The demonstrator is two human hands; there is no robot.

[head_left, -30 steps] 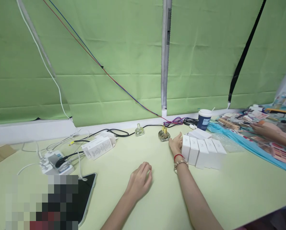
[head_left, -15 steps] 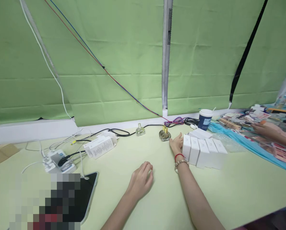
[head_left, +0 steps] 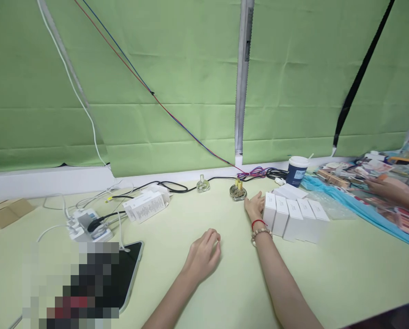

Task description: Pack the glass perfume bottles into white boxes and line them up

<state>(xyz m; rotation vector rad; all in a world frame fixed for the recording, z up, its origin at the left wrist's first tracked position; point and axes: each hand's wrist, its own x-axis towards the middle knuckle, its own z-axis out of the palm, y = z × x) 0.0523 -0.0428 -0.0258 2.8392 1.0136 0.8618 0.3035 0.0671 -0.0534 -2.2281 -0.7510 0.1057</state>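
Note:
My left hand (head_left: 203, 256) rests on the pale table, its fingers curled in close together; I see nothing in it. My right hand (head_left: 254, 206), with a red string and a beaded bracelet (head_left: 261, 232) at the wrist, is open beside the left end of a row of white boxes (head_left: 287, 217). Its fingers lie against or just behind the leftmost box, so contact is partly hidden. Left of my right hand stands a round glass bottle with gold-coloured tops (head_left: 238, 191), perhaps more than one close together. A small clear glass bottle (head_left: 202, 184) stands further left.
A dark blue paper cup (head_left: 297, 171) stands behind the boxes. Left are more white boxes (head_left: 147, 205), a power strip (head_left: 89, 225), cables and a tablet (head_left: 134, 265). On the right, cosmetics lie on a blue cloth (head_left: 372, 214), near another person's hand (head_left: 379, 186).
The view has shifted slightly, so everything sits a little further right and mostly higher in the picture. Both my hands hold almost the same places on the table.

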